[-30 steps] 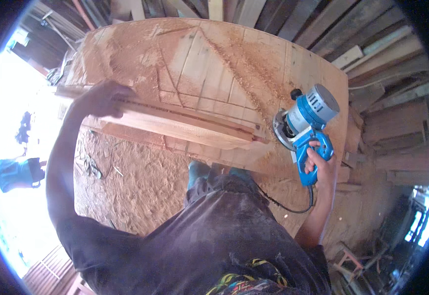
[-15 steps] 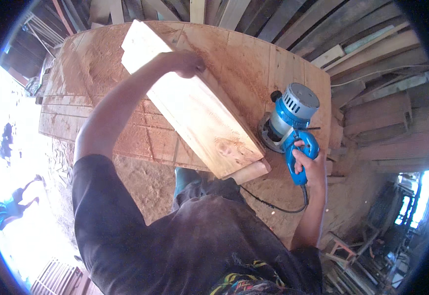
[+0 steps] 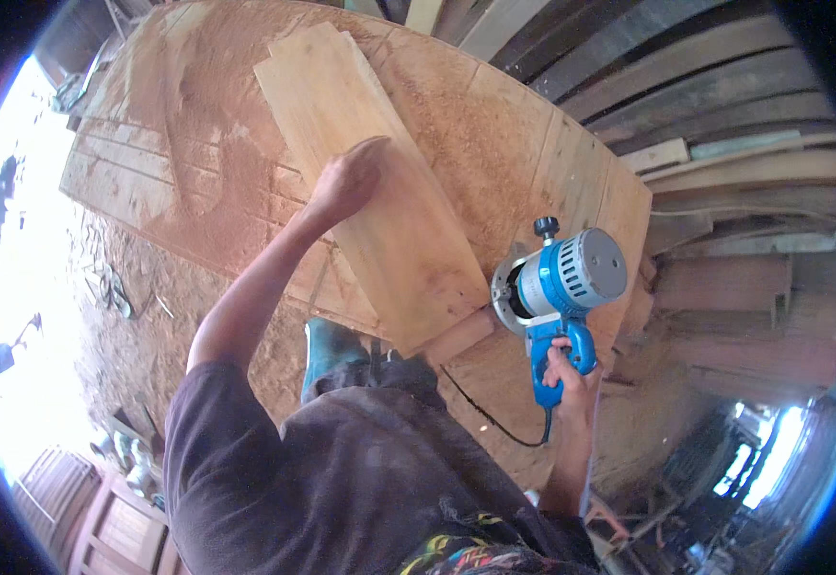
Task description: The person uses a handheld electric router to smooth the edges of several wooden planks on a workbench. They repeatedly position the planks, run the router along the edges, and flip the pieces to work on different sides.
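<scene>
A pale wooden board (image 3: 403, 230) with stepped ends lies slantwise on the workbench. Over its middle is my left hand (image 3: 349, 180), fingers stretched out and holding nothing; whether the palm presses on the wood I cannot tell. My right hand (image 3: 571, 376) is wrapped round the blue handle of a router (image 3: 557, 278), a blue and silver power tool with a black knob. The router is tipped on its side, its round base by the board's near right corner; its bit is hidden. A shorter wood piece (image 3: 458, 335) sticks out beneath the board's near end.
Sawdust covers much of the plank-topped workbench (image 3: 178, 115). A black cord (image 3: 494, 426) hangs from the router down past the bench edge. Long timber planks (image 3: 705, 96) are stacked beyond the bench at the right. Wood shavings litter the ground (image 3: 140, 316) at the left.
My left hand has come off the board's far long edge and back onto its upper face. The router has tilted over and sits lower in view, still in my right hand. The view has shifted.
</scene>
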Available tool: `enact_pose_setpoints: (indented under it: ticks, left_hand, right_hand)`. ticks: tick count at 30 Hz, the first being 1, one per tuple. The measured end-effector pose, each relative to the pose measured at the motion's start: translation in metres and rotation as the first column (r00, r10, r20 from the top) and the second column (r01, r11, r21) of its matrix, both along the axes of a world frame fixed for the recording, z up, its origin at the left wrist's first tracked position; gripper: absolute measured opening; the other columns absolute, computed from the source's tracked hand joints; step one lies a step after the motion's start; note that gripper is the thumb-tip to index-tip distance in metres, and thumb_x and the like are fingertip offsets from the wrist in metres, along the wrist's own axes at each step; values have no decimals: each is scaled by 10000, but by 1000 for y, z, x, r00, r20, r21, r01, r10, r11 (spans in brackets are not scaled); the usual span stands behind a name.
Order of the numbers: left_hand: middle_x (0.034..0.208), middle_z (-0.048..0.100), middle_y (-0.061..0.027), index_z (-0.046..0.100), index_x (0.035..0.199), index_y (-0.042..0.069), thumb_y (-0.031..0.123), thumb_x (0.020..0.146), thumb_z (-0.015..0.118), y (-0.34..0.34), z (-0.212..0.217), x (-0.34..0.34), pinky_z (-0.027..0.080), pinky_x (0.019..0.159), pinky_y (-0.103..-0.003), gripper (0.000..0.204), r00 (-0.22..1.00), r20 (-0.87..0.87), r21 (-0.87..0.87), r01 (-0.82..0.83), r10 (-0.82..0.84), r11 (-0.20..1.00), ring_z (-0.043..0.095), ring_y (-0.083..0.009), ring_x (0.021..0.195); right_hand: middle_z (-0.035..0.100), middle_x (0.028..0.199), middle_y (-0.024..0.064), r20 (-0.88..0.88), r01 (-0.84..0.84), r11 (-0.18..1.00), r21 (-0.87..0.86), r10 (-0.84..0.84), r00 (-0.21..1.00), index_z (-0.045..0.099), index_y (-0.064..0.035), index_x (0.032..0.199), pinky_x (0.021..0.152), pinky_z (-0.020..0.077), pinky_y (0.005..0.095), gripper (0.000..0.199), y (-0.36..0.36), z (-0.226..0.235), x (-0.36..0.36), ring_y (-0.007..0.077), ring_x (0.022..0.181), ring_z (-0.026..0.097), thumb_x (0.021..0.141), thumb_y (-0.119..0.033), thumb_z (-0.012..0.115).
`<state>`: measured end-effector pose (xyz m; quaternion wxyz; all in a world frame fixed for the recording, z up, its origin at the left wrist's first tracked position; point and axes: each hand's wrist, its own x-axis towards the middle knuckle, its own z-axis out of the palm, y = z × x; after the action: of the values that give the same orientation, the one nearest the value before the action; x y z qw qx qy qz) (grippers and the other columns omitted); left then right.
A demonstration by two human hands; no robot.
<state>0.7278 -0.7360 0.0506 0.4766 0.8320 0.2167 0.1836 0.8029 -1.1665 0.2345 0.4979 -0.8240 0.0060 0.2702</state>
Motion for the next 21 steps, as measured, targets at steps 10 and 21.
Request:
enact_pose_setpoints:
  ticks: [10, 21]
  left_hand:
    - [1654, 357, -184, 361, 1596, 52, 448, 961, 719, -216, 22, -67, 194, 1285, -461, 830, 661, 167, -614, 650, -732, 447, 252, -311, 1563]
    - [968, 735, -157, 716, 1178, 76, 323, 885, 764, -126, 56, -151, 559, 803, -428, 387, 889, -178, -385, 331, -421, 862, 717, -327, 879]
  right_hand:
    - [568, 712, 19, 66, -82, 932, 352, 62, 996, 646, -22, 1120, 524, 453, 307, 248, 86, 19, 35, 106, 539, 510, 906, -94, 748]
    - [493, 692, -20, 152, -204, 824, 528, 145, 978, 634, -46, 1100, 539, 428, 276, 172, 248, 6, 87, 94, 567, 480, 950, -72, 714]
